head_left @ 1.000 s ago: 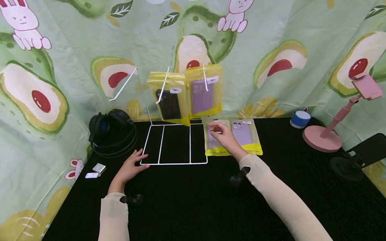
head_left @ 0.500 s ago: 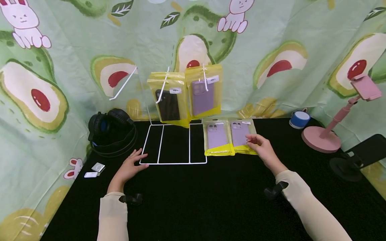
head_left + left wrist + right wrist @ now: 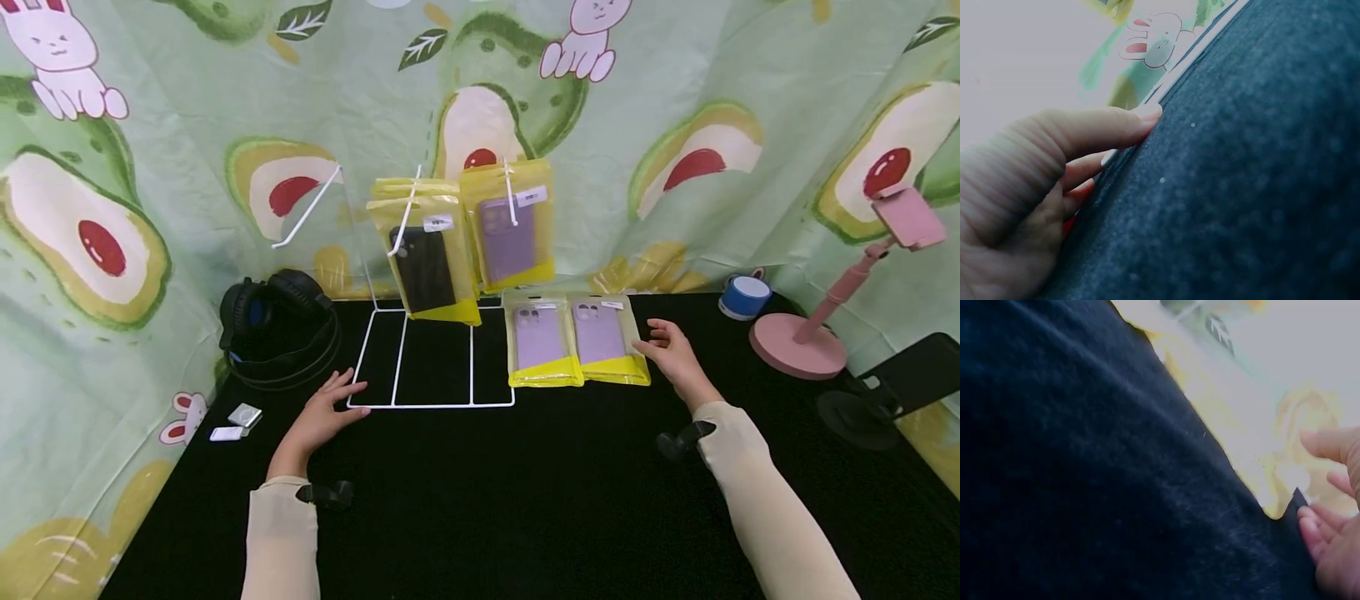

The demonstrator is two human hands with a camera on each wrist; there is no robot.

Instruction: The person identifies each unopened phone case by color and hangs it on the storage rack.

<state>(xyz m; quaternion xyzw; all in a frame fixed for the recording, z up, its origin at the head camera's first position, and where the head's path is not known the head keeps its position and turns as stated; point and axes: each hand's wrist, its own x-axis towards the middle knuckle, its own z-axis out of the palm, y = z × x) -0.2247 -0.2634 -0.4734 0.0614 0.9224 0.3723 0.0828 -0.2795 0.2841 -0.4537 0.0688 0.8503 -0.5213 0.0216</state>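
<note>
Head view: looks forward and down from above the black tablecloth [image 3: 480, 500], taking in both hands.
Left wrist view: very near, skims low along the cloth past the left hand [image 3: 1029, 194].
Right wrist view: equally close, low over the same cloth beside the right hand [image 3: 1335, 512].

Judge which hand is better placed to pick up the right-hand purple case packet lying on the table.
Probably the right hand: it lies beside the right-hand packet, while the left hand rests at the white rack base.
</note>
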